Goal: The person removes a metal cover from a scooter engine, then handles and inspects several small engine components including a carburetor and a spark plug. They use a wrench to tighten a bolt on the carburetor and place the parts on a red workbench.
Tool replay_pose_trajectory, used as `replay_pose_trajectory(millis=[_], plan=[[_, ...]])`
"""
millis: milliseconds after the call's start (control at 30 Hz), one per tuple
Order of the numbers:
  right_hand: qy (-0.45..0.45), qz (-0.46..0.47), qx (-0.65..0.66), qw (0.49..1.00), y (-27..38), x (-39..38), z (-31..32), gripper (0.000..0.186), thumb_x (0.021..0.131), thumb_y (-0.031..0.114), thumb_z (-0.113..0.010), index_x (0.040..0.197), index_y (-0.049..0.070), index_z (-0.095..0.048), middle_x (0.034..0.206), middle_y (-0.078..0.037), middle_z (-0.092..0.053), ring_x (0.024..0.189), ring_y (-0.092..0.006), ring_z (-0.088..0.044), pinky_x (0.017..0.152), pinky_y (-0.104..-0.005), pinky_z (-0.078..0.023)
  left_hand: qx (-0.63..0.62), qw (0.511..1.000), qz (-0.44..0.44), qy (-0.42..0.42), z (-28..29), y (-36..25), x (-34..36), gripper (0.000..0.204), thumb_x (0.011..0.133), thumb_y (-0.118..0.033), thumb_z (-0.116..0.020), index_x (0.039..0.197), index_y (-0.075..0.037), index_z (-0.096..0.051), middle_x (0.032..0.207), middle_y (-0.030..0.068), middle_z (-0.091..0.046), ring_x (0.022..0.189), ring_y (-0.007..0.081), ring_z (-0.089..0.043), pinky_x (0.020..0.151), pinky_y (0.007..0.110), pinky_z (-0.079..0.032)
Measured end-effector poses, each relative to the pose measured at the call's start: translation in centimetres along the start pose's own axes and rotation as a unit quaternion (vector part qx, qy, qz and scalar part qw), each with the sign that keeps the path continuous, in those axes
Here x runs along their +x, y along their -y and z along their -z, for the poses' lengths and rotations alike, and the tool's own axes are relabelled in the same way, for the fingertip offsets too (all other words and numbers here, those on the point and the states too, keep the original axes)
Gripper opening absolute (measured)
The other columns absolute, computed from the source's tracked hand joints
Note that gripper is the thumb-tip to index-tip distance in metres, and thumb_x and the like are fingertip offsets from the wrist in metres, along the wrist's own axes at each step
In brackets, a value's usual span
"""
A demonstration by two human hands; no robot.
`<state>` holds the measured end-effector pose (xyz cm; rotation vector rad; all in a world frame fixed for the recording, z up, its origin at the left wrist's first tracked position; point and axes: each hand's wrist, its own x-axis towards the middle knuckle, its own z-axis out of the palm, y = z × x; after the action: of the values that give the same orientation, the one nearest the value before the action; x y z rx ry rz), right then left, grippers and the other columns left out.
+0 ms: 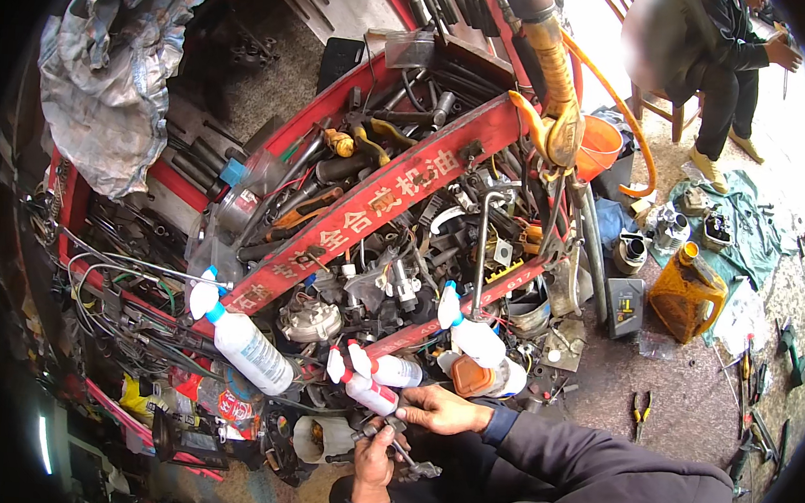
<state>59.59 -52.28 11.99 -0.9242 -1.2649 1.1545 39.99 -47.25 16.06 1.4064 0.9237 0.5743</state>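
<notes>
My left hand [374, 466] is closed around a small greasy metal part [383, 426] with a rod-like piece slanting down to the right. My right hand [443, 411] reaches in from the right with its fingers curled together just above that part. What those fingers grip is hidden. Right beside the fingertips is a white spray bottle with a red trigger [372, 395], and behind it leans a second red-and-white spray bottle [395, 371]. Two larger white bottles with blue sprayer heads stand farther off, one at the left [254, 353] and one at the right [478, 341].
A red metal rack [359, 212] heaped with tools and parts fills the middle. A yellow hook [564, 137] hangs over it. To the right are an amber oil jug [688, 292], a black container [624, 308] and pliers [641, 414] on the floor. Someone sits at the upper right [717, 77].
</notes>
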Motion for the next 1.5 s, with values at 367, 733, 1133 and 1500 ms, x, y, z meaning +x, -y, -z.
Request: replay_pose_trajectory(millis=[367,733,1133,1500], plan=[[-0.039,0.051,0.013,0.998,-1.2,-0.3,-0.2,0.036,0.102,0.033,-0.053,0.097,-0.002,-0.062,0.07,-0.009,-0.059,0.065,-0.0178,-0.055,0.061,-0.0359,-0.046,-0.017,1.0,0.004,0.014,0.4,1.5,0.1,0.03,0.092,-0.025,-0.062,0.107,0.0,-0.058,0.075,0.0088,-0.063,0.06,0.0144,-0.059,0.049,0.025,-0.045],[-0.02,0.011,0.022,0.999,-1.5,-0.5,-0.2,0.035,0.099,0.035,-0.058,0.101,0.0,-0.059,0.075,-0.006,-0.059,0.07,-0.0146,-0.054,0.063,-0.0341,-0.046,-0.073,0.997,0.031,0.009,-0.1,1.1,-0.1,0.027,0.092,-0.023,-0.061,0.106,0.0,-0.056,0.073,0.0121,-0.062,0.057,0.0187,-0.058,0.049,0.028,-0.046],[-0.03,-0.001,0.051,0.998,-1.4,-0.8,-0.3,0.039,0.1,0.034,-0.055,0.112,-0.002,-0.062,0.078,-0.012,-0.065,0.069,-0.0183,-0.059,0.065,-0.0362,-0.048,-0.071,0.996,0.045,0.002,-0.4,1.0,0.0,0.027,0.091,-0.022,-0.062,0.106,-0.001,-0.055,0.074,0.0119,-0.062,0.059,0.0187,-0.058,0.049,0.028,-0.046],[0.012,-0.028,0.044,0.999,-1.9,-1.2,-0.1,0.043,0.098,0.04,-0.058,0.11,-0.001,-0.058,0.085,-0.013,-0.065,0.079,-0.0193,-0.06,0.072,-0.0362,-0.049,-0.075,0.997,0.025,-0.013,-0.3,1.0,0.0,0.027,0.092,-0.024,-0.06,0.105,-0.001,-0.056,0.074,0.0111,-0.062,0.059,0.0176,-0.058,0.05,0.027,-0.046]])
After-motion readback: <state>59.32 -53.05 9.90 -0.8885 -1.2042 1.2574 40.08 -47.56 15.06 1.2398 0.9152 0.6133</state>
